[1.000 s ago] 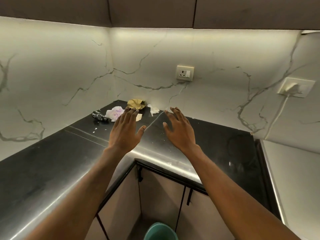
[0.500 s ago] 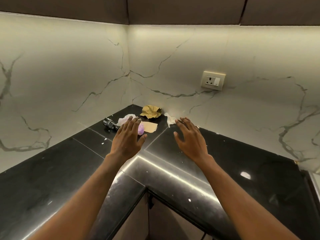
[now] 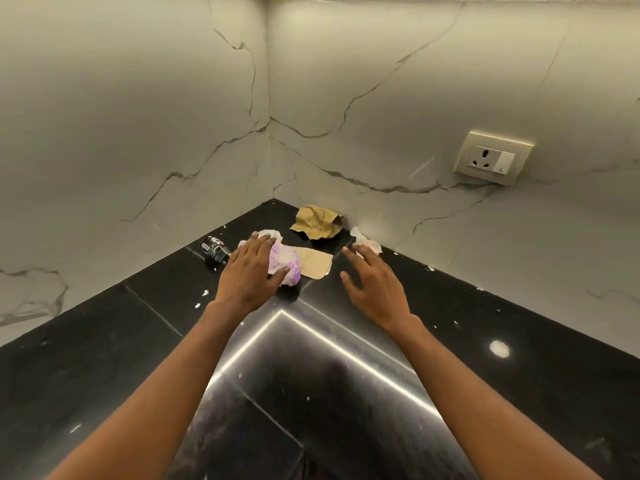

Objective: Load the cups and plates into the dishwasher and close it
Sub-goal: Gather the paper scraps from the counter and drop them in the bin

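The glossy black stone bench [image 3: 346,393] is flecked with white. The left hand [image 3: 247,271], fingers straight, rests flat on a crumpled white-and-purple wrapper [image 3: 287,266], with a small black cylinder [image 3: 214,251] just to its left. The right hand [image 3: 375,287] is spread and holds nothing. A flat tan paper [image 3: 313,263] lies between the hands, and crumpled brown paper [image 3: 317,221] lies beyond them. Cups, plates and dishwasher are out of view.

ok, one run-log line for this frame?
left hand: open, fingers over pink-printed wrapper | right hand: open, above black counter | cups, plates, dishwasher: not in view
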Demonstrator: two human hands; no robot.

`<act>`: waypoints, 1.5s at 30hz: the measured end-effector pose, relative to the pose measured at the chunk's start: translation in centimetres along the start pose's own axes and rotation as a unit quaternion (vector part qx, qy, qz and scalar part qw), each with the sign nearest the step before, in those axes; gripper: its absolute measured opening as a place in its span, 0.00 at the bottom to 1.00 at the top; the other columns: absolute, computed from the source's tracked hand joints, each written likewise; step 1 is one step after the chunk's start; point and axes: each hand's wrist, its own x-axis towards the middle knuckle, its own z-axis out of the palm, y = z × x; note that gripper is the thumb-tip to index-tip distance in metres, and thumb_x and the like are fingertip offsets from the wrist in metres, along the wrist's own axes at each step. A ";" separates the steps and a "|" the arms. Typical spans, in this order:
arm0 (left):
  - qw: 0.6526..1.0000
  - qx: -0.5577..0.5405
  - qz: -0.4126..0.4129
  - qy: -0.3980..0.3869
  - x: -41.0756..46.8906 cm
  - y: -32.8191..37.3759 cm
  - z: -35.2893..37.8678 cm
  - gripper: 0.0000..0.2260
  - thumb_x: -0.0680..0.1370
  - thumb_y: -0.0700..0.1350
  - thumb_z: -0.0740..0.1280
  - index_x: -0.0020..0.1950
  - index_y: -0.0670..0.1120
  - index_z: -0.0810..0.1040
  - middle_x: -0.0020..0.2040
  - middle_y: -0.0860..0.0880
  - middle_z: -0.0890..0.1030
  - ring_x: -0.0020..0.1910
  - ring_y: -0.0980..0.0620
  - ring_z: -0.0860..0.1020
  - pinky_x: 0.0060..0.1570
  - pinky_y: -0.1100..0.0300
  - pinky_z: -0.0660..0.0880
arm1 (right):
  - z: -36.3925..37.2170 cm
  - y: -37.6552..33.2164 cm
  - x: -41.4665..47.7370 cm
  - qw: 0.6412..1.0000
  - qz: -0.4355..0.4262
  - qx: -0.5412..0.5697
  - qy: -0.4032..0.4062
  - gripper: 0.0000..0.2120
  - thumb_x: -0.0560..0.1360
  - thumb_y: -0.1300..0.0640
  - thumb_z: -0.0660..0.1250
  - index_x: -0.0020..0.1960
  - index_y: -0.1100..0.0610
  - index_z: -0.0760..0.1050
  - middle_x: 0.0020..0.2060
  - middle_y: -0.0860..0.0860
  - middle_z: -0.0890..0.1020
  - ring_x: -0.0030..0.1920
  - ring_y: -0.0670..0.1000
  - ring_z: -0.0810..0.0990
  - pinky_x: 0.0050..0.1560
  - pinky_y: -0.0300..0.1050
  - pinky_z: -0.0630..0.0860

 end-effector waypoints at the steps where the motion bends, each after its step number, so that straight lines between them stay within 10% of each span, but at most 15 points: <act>1: 1.000 -0.001 -0.003 -0.014 1.6 -0.9 1.3 0.31 0.77 0.60 0.63 0.75 0.46 0.62 0.75 0.47 0.64 0.77 0.48 0.56 0.73 0.50 0.54 | 1.4 0.3 1.5 1.000 0.008 0.001 -0.013 0.24 0.79 0.48 0.62 0.74 0.50 0.65 0.73 0.51 0.67 0.73 0.51 0.65 0.70 0.48 0.68; 10: 0.980 0.089 -0.003 -0.176 9.2 -5.0 10.2 0.46 0.69 0.73 0.60 0.78 0.56 0.42 0.79 0.47 0.53 0.78 0.46 0.48 0.73 0.44 0.48 | 12.3 3.8 9.8 0.985 0.080 0.020 -0.148 0.25 0.78 0.54 0.64 0.74 0.51 0.64 0.72 0.51 0.67 0.70 0.52 0.68 0.67 0.47 0.68; 14: 0.981 0.102 -0.038 -0.163 9.8 -5.9 13.3 0.49 0.69 0.71 0.62 0.78 0.45 0.44 0.70 0.44 0.68 0.70 0.44 0.64 0.67 0.45 0.59 | 15.6 5.0 12.5 0.978 0.105 0.017 -0.181 0.24 0.80 0.52 0.62 0.74 0.53 0.63 0.72 0.53 0.67 0.70 0.54 0.67 0.68 0.49 0.66; 22: 0.991 0.019 -0.039 -0.125 8.8 -6.0 15.3 0.12 0.73 0.53 0.68 0.50 0.46 0.77 0.48 0.48 0.76 0.49 0.45 0.74 0.41 0.55 0.66 | 19.2 5.9 15.9 0.948 0.159 -0.044 -0.273 0.34 0.76 0.43 0.64 0.76 0.57 0.58 0.71 0.56 0.65 0.70 0.58 0.65 0.66 0.56 0.66; 28: 0.995 -0.060 -0.003 -0.078 6.7 -5.8 14.8 0.07 0.68 0.43 0.70 0.38 0.44 0.72 0.45 0.51 0.69 0.42 0.49 0.70 0.31 0.56 0.64 | 18.4 6.0 15.3 0.949 0.229 0.029 -0.217 0.23 0.72 0.50 0.73 0.62 0.55 0.72 0.60 0.54 0.75 0.60 0.55 0.74 0.56 0.52 0.74; 33: 0.995 -0.086 -0.007 -0.048 4.1 -3.7 13.1 0.11 0.72 0.48 0.69 0.50 0.45 0.73 0.58 0.47 0.70 0.55 0.48 0.69 0.35 0.56 0.72 | 16.2 5.6 11.4 0.916 0.338 0.183 -0.113 0.11 0.74 0.55 0.71 0.53 0.57 0.74 0.52 0.53 0.80 0.51 0.54 0.78 0.47 0.49 0.75; 45: 0.978 -0.194 -0.063 -0.031 -0.7 2.9 7.5 0.17 0.75 0.39 0.67 0.61 0.47 0.66 0.53 0.44 0.75 0.48 0.44 0.75 0.45 0.46 0.76 | 7.8 4.9 1.3 0.891 0.379 0.249 -0.013 0.06 0.75 0.57 0.69 0.48 0.54 0.73 0.46 0.49 0.79 0.49 0.52 0.78 0.41 0.46 0.76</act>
